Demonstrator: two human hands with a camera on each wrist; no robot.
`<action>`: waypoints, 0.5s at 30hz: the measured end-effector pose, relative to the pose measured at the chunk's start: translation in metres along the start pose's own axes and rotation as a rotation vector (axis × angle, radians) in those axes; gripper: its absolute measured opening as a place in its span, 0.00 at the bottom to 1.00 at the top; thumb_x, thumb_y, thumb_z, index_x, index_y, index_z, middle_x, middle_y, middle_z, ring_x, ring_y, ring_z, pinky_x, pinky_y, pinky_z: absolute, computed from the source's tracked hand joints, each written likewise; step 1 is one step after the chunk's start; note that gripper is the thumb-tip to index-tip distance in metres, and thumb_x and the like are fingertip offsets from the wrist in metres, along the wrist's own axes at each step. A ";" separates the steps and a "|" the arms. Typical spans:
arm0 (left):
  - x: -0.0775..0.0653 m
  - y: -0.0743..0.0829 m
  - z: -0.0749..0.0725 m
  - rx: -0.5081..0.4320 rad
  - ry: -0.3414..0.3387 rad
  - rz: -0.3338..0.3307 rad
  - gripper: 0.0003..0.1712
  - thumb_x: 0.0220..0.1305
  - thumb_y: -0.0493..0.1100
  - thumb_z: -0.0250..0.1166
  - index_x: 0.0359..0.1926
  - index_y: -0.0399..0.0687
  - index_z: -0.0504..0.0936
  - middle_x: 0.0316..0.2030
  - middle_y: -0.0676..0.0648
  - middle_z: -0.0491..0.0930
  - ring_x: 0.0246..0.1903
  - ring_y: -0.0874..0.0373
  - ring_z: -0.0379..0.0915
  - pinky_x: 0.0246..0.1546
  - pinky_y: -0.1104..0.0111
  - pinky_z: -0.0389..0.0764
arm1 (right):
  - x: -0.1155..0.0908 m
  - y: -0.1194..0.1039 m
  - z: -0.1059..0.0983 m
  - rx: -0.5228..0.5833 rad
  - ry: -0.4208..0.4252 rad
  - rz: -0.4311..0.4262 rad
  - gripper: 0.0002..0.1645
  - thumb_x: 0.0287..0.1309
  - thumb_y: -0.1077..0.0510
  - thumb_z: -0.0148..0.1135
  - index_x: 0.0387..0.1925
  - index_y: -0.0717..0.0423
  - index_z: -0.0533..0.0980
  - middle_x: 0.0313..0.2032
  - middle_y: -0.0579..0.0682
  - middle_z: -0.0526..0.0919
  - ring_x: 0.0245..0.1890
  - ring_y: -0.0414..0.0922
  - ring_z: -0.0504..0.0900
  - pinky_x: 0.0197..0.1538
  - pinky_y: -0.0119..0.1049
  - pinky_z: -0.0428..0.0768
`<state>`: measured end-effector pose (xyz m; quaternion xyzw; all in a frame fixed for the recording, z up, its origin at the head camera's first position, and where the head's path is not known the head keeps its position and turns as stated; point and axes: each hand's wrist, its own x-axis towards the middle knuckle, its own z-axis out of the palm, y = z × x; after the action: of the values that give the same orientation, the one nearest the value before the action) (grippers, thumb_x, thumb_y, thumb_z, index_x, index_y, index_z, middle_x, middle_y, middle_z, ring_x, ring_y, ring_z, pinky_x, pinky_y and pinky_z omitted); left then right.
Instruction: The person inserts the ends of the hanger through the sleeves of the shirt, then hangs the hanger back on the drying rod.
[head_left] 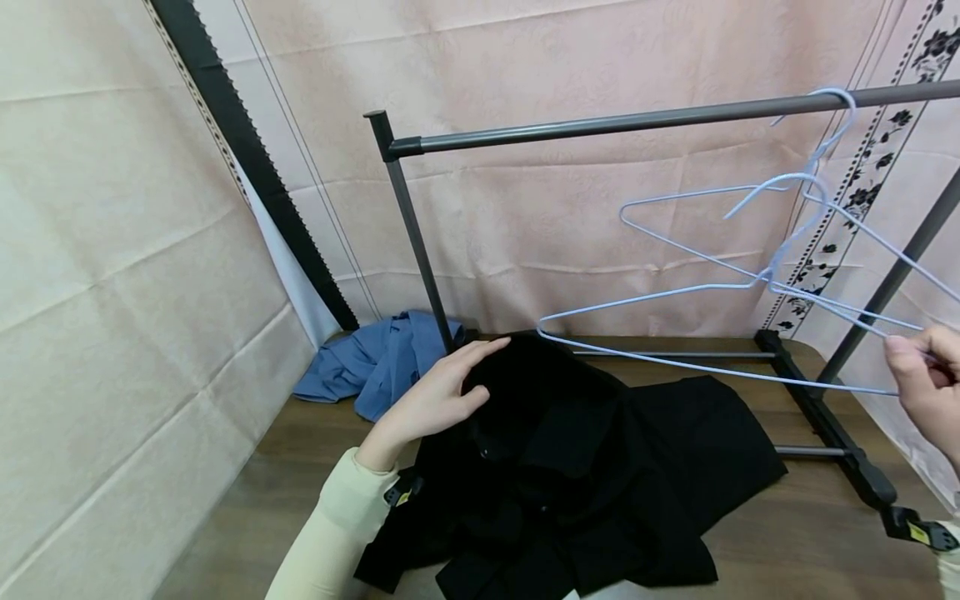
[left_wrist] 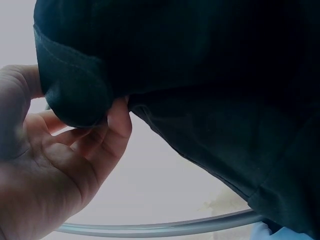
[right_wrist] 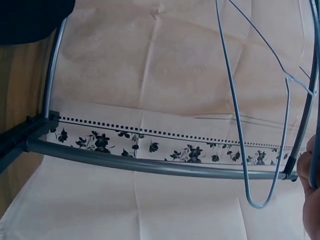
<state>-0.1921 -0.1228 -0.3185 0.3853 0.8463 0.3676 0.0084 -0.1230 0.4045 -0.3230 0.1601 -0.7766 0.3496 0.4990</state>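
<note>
A black collared shirt [head_left: 555,433] lies bunched on the table, its collar end raised. My left hand [head_left: 438,392] is at the collar's left side; in the left wrist view, collar cloth [left_wrist: 75,85] passes between the thumb and curled fingers, hiding some fingertips. At the right edge my right hand [head_left: 933,383] pinches one end of a light blue wire hanger [head_left: 697,288], held up in front of the rack with its hook uppermost. Only part of the right hand [right_wrist: 307,200] shows in its wrist view.
A dark metal rack rail [head_left: 600,127] crosses behind the shirt, and a second blue hanger [head_left: 705,196] hangs from it. Crumpled blue cloth [head_left: 382,358] sits by the rack's left post. Pale fabric walls [head_left: 112,292] enclose the wooden table [head_left: 225,533].
</note>
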 end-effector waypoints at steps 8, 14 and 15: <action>-0.001 -0.002 0.001 -0.015 0.006 0.004 0.38 0.68 0.31 0.55 0.78 0.52 0.59 0.74 0.50 0.60 0.33 0.59 0.72 0.39 0.60 0.73 | -0.002 -0.004 0.012 0.096 -0.033 -0.032 0.23 0.66 0.62 0.59 0.16 0.66 0.67 0.11 0.34 0.56 0.13 0.25 0.52 0.17 0.23 0.45; -0.003 -0.003 0.002 -0.017 0.007 0.003 0.38 0.68 0.31 0.55 0.78 0.53 0.59 0.74 0.50 0.60 0.30 0.60 0.69 0.39 0.61 0.72 | -0.002 -0.013 0.017 -0.059 -0.063 -0.104 0.28 0.69 0.50 0.59 0.15 0.61 0.67 0.12 0.32 0.56 0.14 0.24 0.51 0.20 0.21 0.46; -0.004 -0.004 0.002 -0.020 0.004 -0.001 0.38 0.69 0.31 0.55 0.78 0.53 0.59 0.74 0.50 0.60 0.25 0.60 0.66 0.36 0.62 0.72 | -0.002 -0.015 0.019 -0.097 -0.067 -0.112 0.30 0.69 0.47 0.58 0.15 0.60 0.67 0.12 0.32 0.56 0.15 0.24 0.51 0.20 0.21 0.46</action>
<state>-0.1913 -0.1257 -0.3234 0.3842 0.8427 0.3770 0.0107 -0.1258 0.3804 -0.3234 0.1906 -0.7987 0.2777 0.4986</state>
